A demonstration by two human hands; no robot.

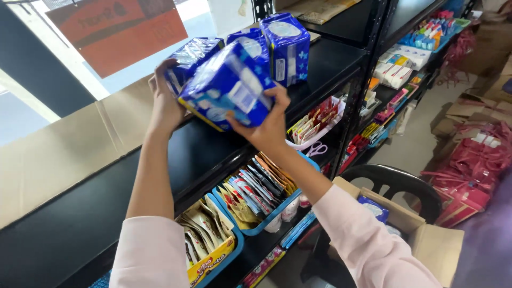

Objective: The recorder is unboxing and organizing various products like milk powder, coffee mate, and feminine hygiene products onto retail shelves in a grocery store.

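Up at the top black shelf point(213, 144), both hands are on blue plastic-wrapped packs. The right hand point(266, 125) is closed around the near end of a big blue pack point(226, 85), thumb along its lower edge and fingers wrapped over the side, holding it tilted just above the shelf's front. The left hand point(165, 104) reaches up beside it with fingers curled against a second blue pack point(193, 53) that lies flat on the shelf behind the first; how firmly it grips cannot be told, since the held pack hides the fingertips. Two more blue packs point(285, 45) stand upright further along the same shelf, just beyond the held one. On the shelf below, two blue trays point(256, 226) hold rows of small sachets, and a white tray point(314, 140) of red packets sits beyond them, pink-handled scissors point(318, 150) resting next to it. To the right, an open cardboard box point(426, 240) rests on a black plastic chair point(397, 181), with red bags point(474, 160) piled on the floor behind.
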